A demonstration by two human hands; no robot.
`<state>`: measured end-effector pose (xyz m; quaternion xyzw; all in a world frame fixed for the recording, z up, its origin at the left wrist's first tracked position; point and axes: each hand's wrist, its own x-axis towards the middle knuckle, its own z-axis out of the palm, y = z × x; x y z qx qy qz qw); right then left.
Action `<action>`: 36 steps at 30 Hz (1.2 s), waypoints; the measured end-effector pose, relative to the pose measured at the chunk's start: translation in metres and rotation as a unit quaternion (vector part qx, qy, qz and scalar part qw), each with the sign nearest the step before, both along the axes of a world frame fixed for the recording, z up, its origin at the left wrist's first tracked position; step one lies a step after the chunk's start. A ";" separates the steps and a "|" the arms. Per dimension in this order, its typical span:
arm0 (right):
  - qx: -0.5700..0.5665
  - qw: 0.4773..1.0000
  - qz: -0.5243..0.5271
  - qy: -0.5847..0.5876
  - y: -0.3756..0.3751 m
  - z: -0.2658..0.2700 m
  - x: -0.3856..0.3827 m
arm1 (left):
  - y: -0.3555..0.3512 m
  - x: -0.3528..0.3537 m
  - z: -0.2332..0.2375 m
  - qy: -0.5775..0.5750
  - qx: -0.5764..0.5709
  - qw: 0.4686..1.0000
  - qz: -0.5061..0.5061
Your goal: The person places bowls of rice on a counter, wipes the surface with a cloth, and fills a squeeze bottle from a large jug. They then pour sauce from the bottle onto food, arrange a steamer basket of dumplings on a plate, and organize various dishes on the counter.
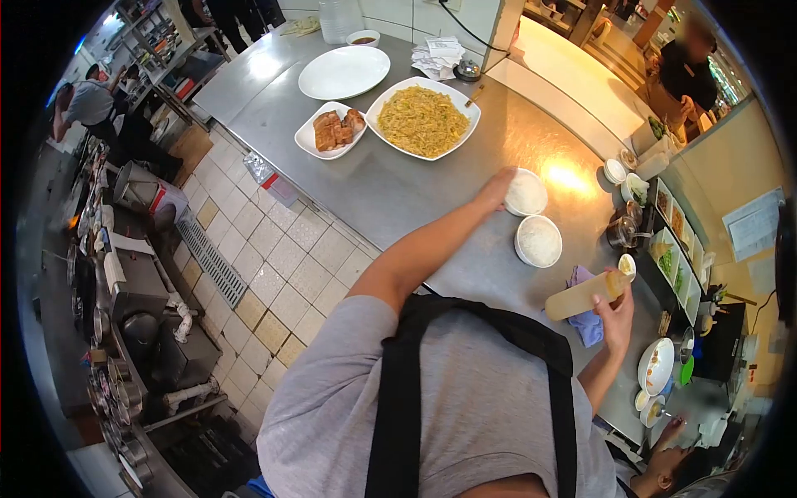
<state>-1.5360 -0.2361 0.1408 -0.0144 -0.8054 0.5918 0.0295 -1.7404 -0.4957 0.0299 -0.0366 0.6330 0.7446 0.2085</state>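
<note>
A long stainless-steel counter (452,178) runs through a restaurant kitchen, with a square plate of noodles (423,122) served up beside a large oval plate (344,71) and a smaller dish of browned meat (333,131). Two white bowls stand side by side before the worker, both filled: the farther rice bowl (525,192) meets the fingers of the left hand (501,189) at its side, and the nearer rice bowl (538,241) sits untouched. The right hand (615,312) is wrapped around a squeeze bottle (577,297), which is tilted well over above a purple cloth (589,325), near a small white cup (627,266). Judging by the full servings, the noodles, meat and rice are portioned; the bottle is held away from both rice bowls, and no sauce can be made out on the rice. Whether the left hand grips its bowl or merely steadies it cannot be told, as the palm is out of sight. The bottle's tip is hard to separate from the cup, the co-worker (662,465) at lower right is partly cut off, and print on the paper slips (438,56) is too small to read
</note>
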 end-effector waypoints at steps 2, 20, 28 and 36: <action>-0.007 1.000 0.023 -0.020 -0.018 -0.002 0.000 | 0.011 -0.005 -0.004 0.001 0.001 0.998 -0.055; 0.222 0.973 0.024 0.066 -0.132 -0.049 -0.075 | -0.269 0.076 -0.040 0.006 0.023 0.934 0.356; 0.244 0.969 -0.026 0.038 -0.148 -0.044 -0.073 | -0.388 0.017 -0.037 0.063 -0.108 0.865 0.486; 0.201 0.978 -0.048 0.018 -0.149 -0.028 -0.037 | -0.440 -0.016 -0.047 0.063 -0.129 0.939 0.313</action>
